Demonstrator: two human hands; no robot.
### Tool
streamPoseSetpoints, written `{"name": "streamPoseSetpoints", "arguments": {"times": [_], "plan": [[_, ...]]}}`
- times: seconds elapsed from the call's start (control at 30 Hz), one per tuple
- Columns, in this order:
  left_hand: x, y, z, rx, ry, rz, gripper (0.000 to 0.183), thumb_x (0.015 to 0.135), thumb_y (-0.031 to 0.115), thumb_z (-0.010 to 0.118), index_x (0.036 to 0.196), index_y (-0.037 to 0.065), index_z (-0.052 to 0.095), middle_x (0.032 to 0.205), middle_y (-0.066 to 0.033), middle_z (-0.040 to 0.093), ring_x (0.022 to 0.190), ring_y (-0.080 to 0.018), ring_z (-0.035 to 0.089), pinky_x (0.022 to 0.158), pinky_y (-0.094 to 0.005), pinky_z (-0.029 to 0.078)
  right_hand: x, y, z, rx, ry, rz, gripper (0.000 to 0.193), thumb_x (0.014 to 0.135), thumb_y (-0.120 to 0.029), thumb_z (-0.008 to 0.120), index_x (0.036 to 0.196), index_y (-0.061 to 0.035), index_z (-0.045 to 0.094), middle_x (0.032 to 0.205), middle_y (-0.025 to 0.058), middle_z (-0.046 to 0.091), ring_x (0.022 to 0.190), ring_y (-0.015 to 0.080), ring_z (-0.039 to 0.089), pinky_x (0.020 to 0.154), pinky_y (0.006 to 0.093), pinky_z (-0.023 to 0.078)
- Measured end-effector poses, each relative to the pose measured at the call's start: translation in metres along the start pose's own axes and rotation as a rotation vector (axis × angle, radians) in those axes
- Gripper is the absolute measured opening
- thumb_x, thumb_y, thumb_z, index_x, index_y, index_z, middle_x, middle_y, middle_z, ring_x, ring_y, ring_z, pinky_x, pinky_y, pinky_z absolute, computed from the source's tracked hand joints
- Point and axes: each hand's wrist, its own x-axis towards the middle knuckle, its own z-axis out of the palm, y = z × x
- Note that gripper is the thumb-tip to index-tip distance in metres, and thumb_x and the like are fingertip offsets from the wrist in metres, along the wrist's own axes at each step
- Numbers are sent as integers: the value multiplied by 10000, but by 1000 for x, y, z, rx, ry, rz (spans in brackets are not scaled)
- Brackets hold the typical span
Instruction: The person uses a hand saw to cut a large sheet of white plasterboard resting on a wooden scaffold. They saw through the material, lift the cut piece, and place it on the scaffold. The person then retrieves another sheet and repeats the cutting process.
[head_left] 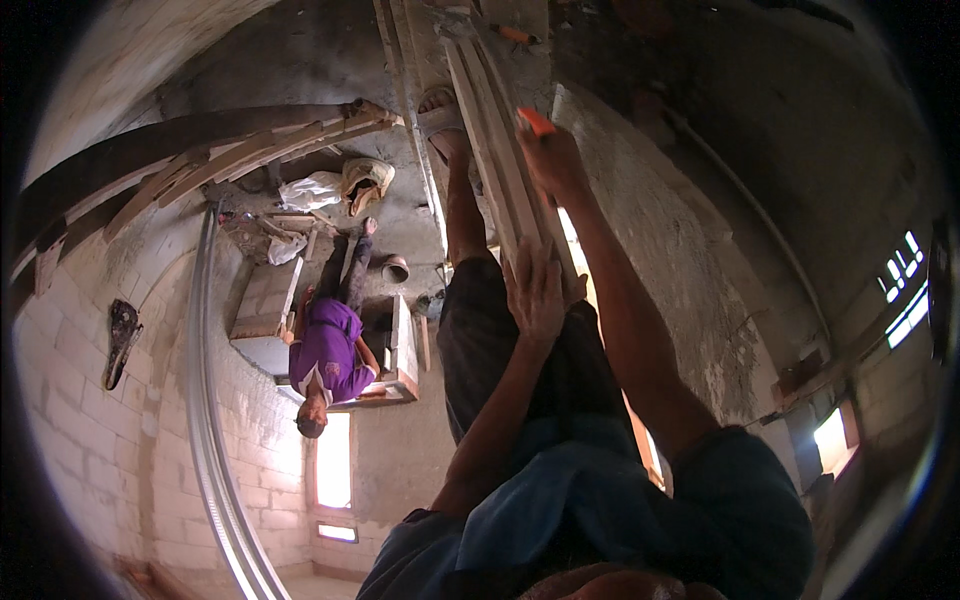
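Observation:
A long, pale, grooved piece that looks like wooden battens (pixel 490 150) runs from my lap up past my sandalled foot. My left hand (pixel 536 300) grips its near end, fingers lying along the top face. Farther up, at the piece's right edge, my right hand (pixel 553 165) is closed around a bright orange object (pixel 537 121). Only the upper end of that object shows, so its kind cannot be made out. Beyond the far end of the battens, an orange-and-dark handled tool (pixel 515 35) lies on the floor.
A person in a purple shirt (pixel 330 345) is at the left, beside a block-like box (pixel 265 310) and a bucket (pixel 395 268). Curved timbers (pixel 250 150) and sacks (pixel 368 183) are at the upper left. Long metal profiles (pixel 205 400) stand along the block wall.

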Motion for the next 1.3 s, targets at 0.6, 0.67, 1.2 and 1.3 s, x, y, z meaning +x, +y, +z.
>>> {"name": "streamPoseSetpoints", "arguments": {"times": [0.6, 0.67, 1.2, 1.3], "plan": [[11, -2, -12, 22, 22, -90, 286, 802, 227, 789, 957, 27, 655, 1386, -112, 608, 1330, -402, 521, 1061, -553, 460, -36, 24, 11, 3, 119, -234, 437, 934, -419, 618, 858, 12, 614, 581, 86, 560, 498, 208, 589, 533, 418, 479], [9, 0, -14, -25, 84, -95, 264, 812, 211, 777, 964, 29, 660, 1385, -114, 608, 1328, -406, 522, 1064, -542, 462, -45, 2, -2, 25, 30, -147, 422, 944, -405, 605, 868, 10, 624, 580, 94, 567, 495, 223, 592, 541, 426, 483], [5, -4, -2, 2, 26, -69, 241, 892, 173, 693, 1019, 34, 543, 1395, -212, 552, 1314, -422, 519, 1068, -553, 448, 15, -32, 7, 198, -90, 363, 399, 950, -416, 615, 910, -22, 660, 615, 63, 618, 575, 206, 639, 565, 383, 487], [9, -6, -12, -72, 99, -96, 244, 893, 173, 696, 1014, 36, 535, 1389, -210, 556, 1308, -426, 523, 1061, -559, 451, -14, -28, -1, 24, -27, 98, 385, 951, -402, 627, 944, -17, 643, 629, 44, 610, 578, 167, 621, 555, 354, 472]]}}
